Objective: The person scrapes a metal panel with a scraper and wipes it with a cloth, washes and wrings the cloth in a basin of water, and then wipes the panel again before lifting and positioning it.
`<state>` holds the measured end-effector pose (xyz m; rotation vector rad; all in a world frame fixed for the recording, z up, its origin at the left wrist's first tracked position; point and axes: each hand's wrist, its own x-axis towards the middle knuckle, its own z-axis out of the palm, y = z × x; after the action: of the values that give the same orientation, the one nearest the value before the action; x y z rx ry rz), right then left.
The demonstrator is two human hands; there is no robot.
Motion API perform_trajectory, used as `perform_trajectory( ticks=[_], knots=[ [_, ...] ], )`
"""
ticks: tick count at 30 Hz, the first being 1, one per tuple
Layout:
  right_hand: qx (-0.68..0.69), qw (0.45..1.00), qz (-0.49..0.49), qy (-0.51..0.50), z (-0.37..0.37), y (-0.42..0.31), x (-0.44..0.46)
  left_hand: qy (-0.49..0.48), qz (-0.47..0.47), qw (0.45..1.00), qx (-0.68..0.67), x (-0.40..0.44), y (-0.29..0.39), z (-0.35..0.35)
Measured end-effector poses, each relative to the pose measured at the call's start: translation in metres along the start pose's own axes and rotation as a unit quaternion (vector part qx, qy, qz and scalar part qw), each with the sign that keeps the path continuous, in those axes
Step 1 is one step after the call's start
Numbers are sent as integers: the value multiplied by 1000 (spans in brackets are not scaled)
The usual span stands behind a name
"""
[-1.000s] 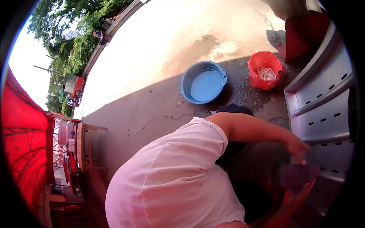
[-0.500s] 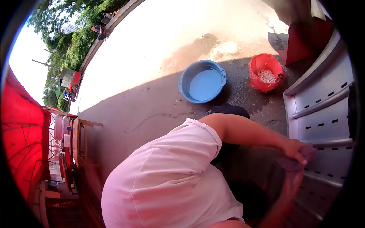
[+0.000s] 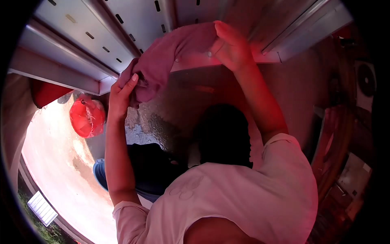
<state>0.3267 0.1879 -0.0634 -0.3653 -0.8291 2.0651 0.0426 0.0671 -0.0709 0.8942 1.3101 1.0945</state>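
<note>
**Currently at the metal panel (image 3: 77, 30): a purple cloth (image 3: 160, 57) between both hands**

Viewed from the head camera, the purple cloth spans the upper middle of the scene, overlapping the near edge of the slotted metal panel; whether the two touch cannot be told. The left hand (image 3: 120, 96) is closed on the bunched, hanging end, its thumb laid over the folds. The right hand (image 3: 231, 49) is at the opposite end, its fingers partly curled and meeting the cloth's border; whether they grip it or merely touch it cannot be told. Between the hands the fabric runs in a loose, creased band.

Both arms extend forward from a pale shirt (image 3: 243, 195). Beyond the left forearm, near the panel's corner, stands a red bag (image 3: 86, 118), and a blue basin (image 3: 98, 175) is partly hidden behind the same arm. Between the arms, wet ground (image 3: 140, 132) glistens beside dark clothing (image 3: 148, 164).
</note>
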Motion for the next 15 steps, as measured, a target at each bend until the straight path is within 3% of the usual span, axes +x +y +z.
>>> perform_trajectory(
  ticks=[2,5,8,9,12,13,15],
  knots=[
    [16,997,-74,15,6,-16,-5,-29,-44,995,-90,-1,0,0],
    [241,970,-7,17,-64,28,-19,-88,-52,978,-183,-5,-9,11],
    [207,966,38,154,-78,35,-34,-112,-105,967,-205,-4,-8,25],
    [209,975,9,80,-94,28,-43,-117,-137,956,-230,0,-15,29],
    [128,985,-100,64,-108,9,-76,-201,-206,912,-293,12,-30,53],
    [202,964,-52,166,-111,20,-89,-210,-262,903,-266,18,-33,65],
    [243,956,86,141,-133,48,-121,-278,-328,844,-321,30,-36,102]
  ],
)
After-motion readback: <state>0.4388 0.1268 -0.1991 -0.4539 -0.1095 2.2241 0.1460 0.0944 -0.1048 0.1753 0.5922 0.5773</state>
